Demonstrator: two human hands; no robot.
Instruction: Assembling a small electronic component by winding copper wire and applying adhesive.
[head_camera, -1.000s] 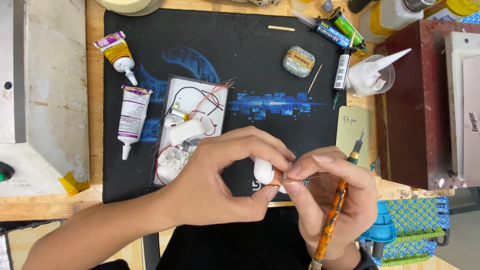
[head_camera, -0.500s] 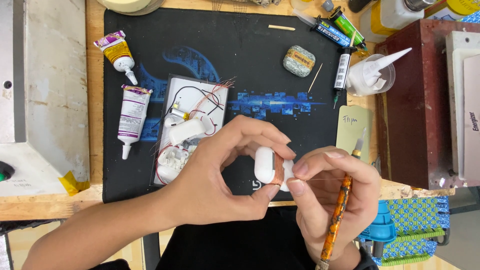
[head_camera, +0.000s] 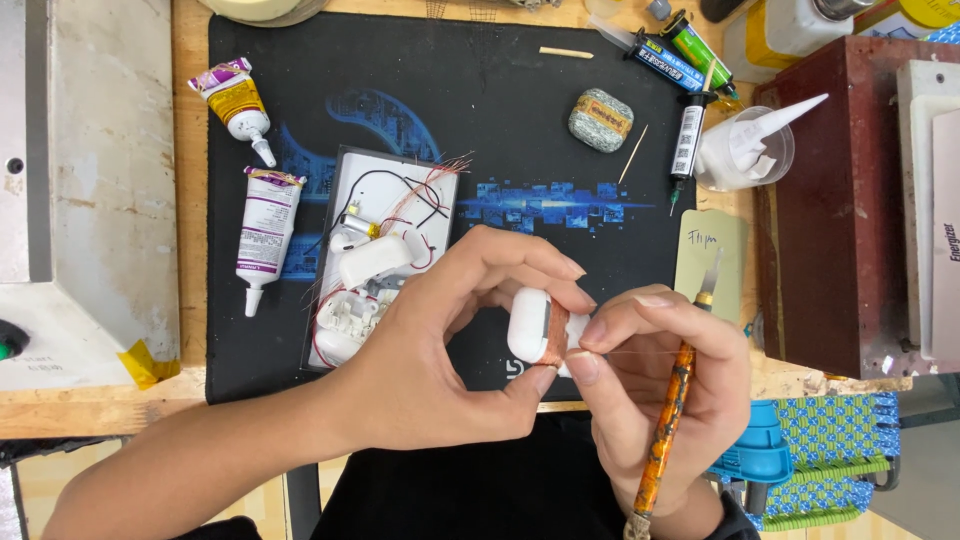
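My left hand pinches a small white plastic case with a copper-coloured coil patch on its side. My right hand holds an orange-handled craft knife along the palm, blade pointing up, while its thumb and forefinger pinch a thin wire at the coil's edge. Both hands hover over the front edge of the black work mat.
A white tray with opened white parts and red and black wires lies left of the hands. Two glue tubes rest at the mat's left. Syringes, a small wrapped block, a cup with a nozzle and a dark red box stand at the right.
My left hand turned and lifted the white case, so its coil side now shows. My right fingers moved up onto the coil's edge; the knife stayed in the palm.
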